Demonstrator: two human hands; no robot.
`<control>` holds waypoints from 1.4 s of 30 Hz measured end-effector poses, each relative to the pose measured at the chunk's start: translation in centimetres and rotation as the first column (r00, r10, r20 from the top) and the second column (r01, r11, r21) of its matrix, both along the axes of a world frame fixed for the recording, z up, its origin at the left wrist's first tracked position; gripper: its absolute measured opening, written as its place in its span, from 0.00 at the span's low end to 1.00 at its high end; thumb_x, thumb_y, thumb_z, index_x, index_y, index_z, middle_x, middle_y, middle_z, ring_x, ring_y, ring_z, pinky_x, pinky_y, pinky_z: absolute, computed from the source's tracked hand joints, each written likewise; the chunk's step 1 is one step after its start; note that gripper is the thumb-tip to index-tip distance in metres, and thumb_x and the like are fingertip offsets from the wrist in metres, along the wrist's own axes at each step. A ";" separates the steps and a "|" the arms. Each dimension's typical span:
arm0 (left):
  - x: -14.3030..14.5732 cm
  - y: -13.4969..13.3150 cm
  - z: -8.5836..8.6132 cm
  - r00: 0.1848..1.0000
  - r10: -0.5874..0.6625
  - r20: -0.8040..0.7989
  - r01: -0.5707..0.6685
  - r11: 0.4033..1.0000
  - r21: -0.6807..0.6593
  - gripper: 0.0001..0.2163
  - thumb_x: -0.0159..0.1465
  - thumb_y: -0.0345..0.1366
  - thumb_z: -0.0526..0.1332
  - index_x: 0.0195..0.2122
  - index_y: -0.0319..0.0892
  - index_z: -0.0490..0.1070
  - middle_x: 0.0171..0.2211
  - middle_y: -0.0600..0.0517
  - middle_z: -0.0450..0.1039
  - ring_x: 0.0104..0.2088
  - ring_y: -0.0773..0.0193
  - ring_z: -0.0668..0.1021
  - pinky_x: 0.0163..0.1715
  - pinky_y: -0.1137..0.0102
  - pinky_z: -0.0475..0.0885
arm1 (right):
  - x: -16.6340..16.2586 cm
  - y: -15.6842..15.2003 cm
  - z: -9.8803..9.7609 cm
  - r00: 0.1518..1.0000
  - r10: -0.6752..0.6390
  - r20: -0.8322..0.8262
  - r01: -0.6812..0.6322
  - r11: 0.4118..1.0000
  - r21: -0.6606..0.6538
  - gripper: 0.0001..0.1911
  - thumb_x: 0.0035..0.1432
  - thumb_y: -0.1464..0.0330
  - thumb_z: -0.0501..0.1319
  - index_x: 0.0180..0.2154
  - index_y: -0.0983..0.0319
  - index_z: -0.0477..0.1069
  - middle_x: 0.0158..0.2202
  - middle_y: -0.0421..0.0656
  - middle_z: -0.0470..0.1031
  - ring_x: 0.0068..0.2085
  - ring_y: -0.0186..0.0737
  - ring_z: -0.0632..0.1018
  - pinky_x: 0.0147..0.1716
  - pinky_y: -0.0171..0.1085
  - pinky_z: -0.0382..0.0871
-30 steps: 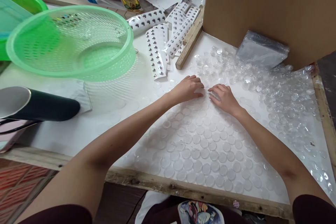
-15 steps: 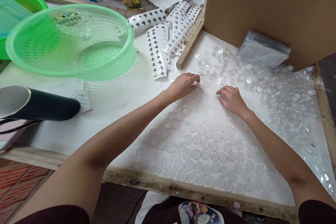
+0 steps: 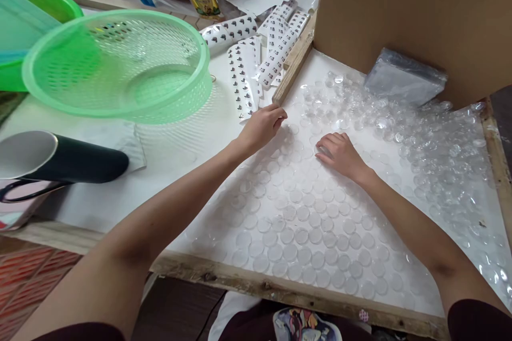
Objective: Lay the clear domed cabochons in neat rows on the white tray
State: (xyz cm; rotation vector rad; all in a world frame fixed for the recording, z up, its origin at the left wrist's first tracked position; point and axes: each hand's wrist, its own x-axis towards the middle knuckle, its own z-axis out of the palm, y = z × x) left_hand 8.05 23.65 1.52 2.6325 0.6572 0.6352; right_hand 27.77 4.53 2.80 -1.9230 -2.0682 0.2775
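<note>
Several clear round glass discs (image 3: 304, 224) lie flat in rows on a white board (image 3: 188, 170) with a wooden frame. A loose heap of the same discs (image 3: 420, 138) covers the board's far right. My left hand (image 3: 262, 128) rests at the upper left end of the rows, fingers curled with the tips pinched on a disc near a wooden strip (image 3: 292, 66). My right hand (image 3: 340, 153) lies palm down on the discs a little to the right, fingers bent and pressed on one.
A green perforated basket (image 3: 116, 64) sits at the left, a dark tube (image 3: 68, 160) below it. Printed sticker strips (image 3: 256, 53) lie behind my left hand. A cardboard wall (image 3: 408, 16) and a grey plastic packet (image 3: 404, 82) stand at the back right.
My left hand has slid left and away, toward the wooden strip. My right hand first drew right, then came back left, staying on the discs. The two hands are now farther apart.
</note>
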 end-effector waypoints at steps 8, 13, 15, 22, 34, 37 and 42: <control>0.9 0.3 -0.9 1.000 -0.018 0.014 0.018 0.999 -0.033 0.15 0.68 0.27 0.51 0.43 0.37 0.78 0.45 0.42 0.79 0.42 0.55 0.82 0.43 0.63 0.76 | -0.3 0.0 -0.2 0.993 0.004 0.114 -0.008 0.999 0.035 0.06 0.65 0.66 0.61 0.38 0.59 0.76 0.43 0.48 0.80 0.45 0.50 0.75 0.47 0.49 0.58; 1.7 1.5 -1.5 0.999 -0.039 -0.023 0.038 0.999 -0.017 0.18 0.66 0.24 0.49 0.47 0.38 0.78 0.50 0.43 0.79 0.47 0.56 0.81 0.48 0.62 0.77 | -0.4 -0.2 0.5 0.995 -0.011 0.097 0.008 1.000 0.028 0.14 0.67 0.70 0.53 0.35 0.59 0.76 0.37 0.46 0.82 0.39 0.47 0.78 0.49 0.50 0.58; 1.2 1.8 -1.5 0.995 -0.079 -0.060 0.079 0.997 0.005 0.21 0.64 0.21 0.48 0.49 0.38 0.77 0.51 0.43 0.79 0.51 0.56 0.80 0.52 0.61 0.76 | -0.3 -0.4 0.7 0.998 -0.050 0.024 0.050 0.999 0.010 0.14 0.67 0.69 0.53 0.34 0.58 0.76 0.31 0.44 0.81 0.35 0.44 0.78 0.50 0.50 0.58; -0.4 0.8 -0.5 0.991 -0.089 -0.104 0.092 0.995 0.025 0.24 0.61 0.18 0.49 0.51 0.37 0.76 0.53 0.41 0.77 0.56 0.52 0.77 0.56 0.56 0.73 | 1.2 -0.1 0.9 0.962 -0.222 -0.160 0.215 0.975 -0.061 0.09 0.64 0.67 0.56 0.34 0.58 0.74 0.31 0.40 0.81 0.32 0.42 0.78 0.53 0.51 0.59; 4.8 -4.2 0.0 0.895 -0.416 -0.161 0.434 0.895 0.098 0.08 0.66 0.27 0.58 0.40 0.39 0.77 0.44 0.43 0.79 0.45 0.53 0.78 0.48 0.60 0.73 | 2.7 2.7 -1.5 0.980 -0.164 0.113 0.150 0.982 0.118 0.11 0.68 0.70 0.54 0.39 0.58 0.75 0.42 0.48 0.80 0.44 0.50 0.76 0.47 0.49 0.58; 4.6 -4.0 -0.1 0.902 -0.395 -0.177 0.416 0.903 0.105 0.08 0.67 0.27 0.57 0.38 0.38 0.77 0.46 0.41 0.77 0.46 0.53 0.77 0.47 0.61 0.73 | 2.8 2.9 -1.4 0.980 -0.157 0.121 0.143 0.982 0.123 0.12 0.67 0.71 0.53 0.35 0.59 0.74 0.38 0.48 0.79 0.42 0.50 0.75 0.46 0.49 0.59; 3.8 -3.7 -0.2 0.922 -0.353 -0.159 0.371 0.923 0.104 0.11 0.69 0.28 0.54 0.35 0.37 0.77 0.47 0.40 0.76 0.43 0.55 0.78 0.43 0.63 0.74 | 2.6 2.7 -0.4 0.958 -0.259 -0.123 0.265 0.963 0.044 0.06 0.60 0.69 0.58 0.31 0.59 0.73 0.37 0.45 0.79 0.37 0.45 0.77 0.46 0.48 0.64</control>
